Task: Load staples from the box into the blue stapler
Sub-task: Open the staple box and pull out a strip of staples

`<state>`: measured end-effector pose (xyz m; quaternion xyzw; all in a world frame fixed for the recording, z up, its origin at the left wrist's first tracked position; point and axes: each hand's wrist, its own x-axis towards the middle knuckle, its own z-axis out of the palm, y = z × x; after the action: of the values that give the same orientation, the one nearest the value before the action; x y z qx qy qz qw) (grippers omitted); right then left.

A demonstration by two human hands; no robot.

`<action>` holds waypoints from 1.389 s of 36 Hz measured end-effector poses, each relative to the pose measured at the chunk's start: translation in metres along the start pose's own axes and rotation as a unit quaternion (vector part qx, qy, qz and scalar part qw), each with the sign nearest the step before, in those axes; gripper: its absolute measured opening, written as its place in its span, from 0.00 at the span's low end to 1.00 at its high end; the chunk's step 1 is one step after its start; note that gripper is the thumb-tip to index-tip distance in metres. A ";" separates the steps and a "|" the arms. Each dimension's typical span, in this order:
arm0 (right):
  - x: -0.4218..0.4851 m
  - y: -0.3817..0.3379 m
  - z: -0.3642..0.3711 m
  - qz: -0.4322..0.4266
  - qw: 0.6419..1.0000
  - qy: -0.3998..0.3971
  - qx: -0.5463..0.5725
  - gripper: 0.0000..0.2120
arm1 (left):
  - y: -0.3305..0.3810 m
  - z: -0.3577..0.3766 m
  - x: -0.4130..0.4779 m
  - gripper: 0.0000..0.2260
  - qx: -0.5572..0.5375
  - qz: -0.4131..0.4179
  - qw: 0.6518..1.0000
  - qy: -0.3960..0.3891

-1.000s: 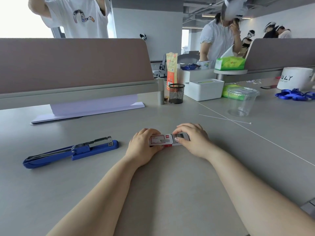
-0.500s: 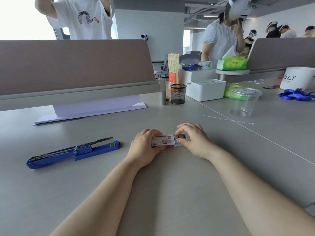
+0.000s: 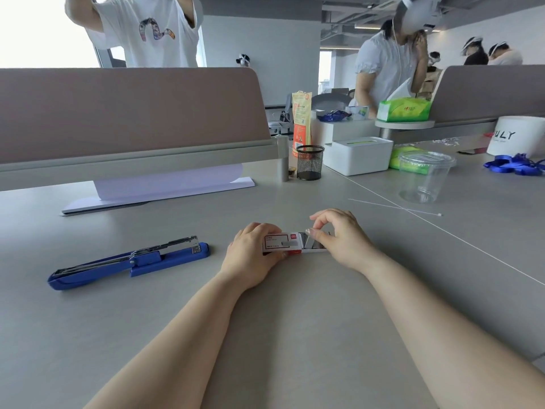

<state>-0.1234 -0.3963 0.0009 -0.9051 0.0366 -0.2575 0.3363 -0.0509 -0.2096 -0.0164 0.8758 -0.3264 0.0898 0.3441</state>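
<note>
A small white and red staple box (image 3: 283,242) lies on the grey desk, its inner tray slid out to the right with metal staples (image 3: 313,245) showing. My left hand (image 3: 250,255) grips the box's left end. My right hand (image 3: 339,234) pinches a strip of staples at the tray's open end between thumb and forefinger. The blue stapler (image 3: 129,259) lies apart on the desk to the left, its top arm swung open and the metal magazine exposed.
A black mesh pen cup (image 3: 309,162), a white tissue box (image 3: 358,154) and a clear plastic cup (image 3: 424,177) stand behind. A thin white cable tie (image 3: 395,206) lies on the desk. A desk divider (image 3: 129,113) and white paper (image 3: 165,187) are at the back left.
My right hand's fingers have lifted and curled into a pinch at the tray, and more of the staples now shows. The left hand and stapler have stayed put.
</note>
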 end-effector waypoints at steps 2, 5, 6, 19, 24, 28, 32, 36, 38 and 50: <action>-0.001 -0.004 -0.002 0.028 0.998 0.010 0.049 0.10 | 0.000 0.000 0.000 0.19 -0.001 -0.010 1.000 0.005; -0.005 -0.008 -0.007 0.092 0.987 -0.023 0.130 0.10 | -0.001 0.000 0.000 0.19 0.006 -0.028 1.000 0.013; -0.006 -0.007 -0.007 0.108 0.983 -0.046 0.139 0.10 | -0.001 0.000 0.001 0.19 0.008 -0.034 0.999 0.013; -0.004 0.011 -0.006 0.156 0.988 0.012 -0.015 0.09 | 0.002 -0.001 0.000 0.20 0.034 -0.067 0.997 -0.009; 0.001 0.017 -0.006 0.169 0.983 0.033 0.068 0.03 | 0.000 -0.006 -0.005 0.25 0.022 -0.092 0.995 0.027; 0.002 0.016 -0.003 0.161 0.985 0.021 0.065 0.10 | -0.005 -0.010 -0.007 0.21 0.000 -0.126 0.991 0.043; 0.000 0.016 0.000 0.158 0.986 -0.026 0.050 0.18 | -0.003 -0.008 -0.007 0.18 -0.006 -0.128 0.991 0.038; 0.000 0.010 0.001 0.159 0.986 -0.037 0.029 0.23 | -0.004 -0.006 -0.005 0.17 -0.020 -0.125 0.991 0.039; 0.000 0.009 0.003 0.153 0.986 -0.053 0.033 0.23 | -0.004 -0.005 -0.004 0.17 -0.023 -0.126 0.991 0.038; 0.003 0.000 0.010 0.138 0.975 -0.127 0.119 0.27 | -0.001 -0.006 -0.003 0.16 -0.010 -0.127 0.991 0.036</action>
<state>-0.1164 -0.3911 -0.0041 -0.8702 0.0871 -0.0942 0.4758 -0.0524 -0.2034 -0.0137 0.9027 -0.2011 0.0737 0.3732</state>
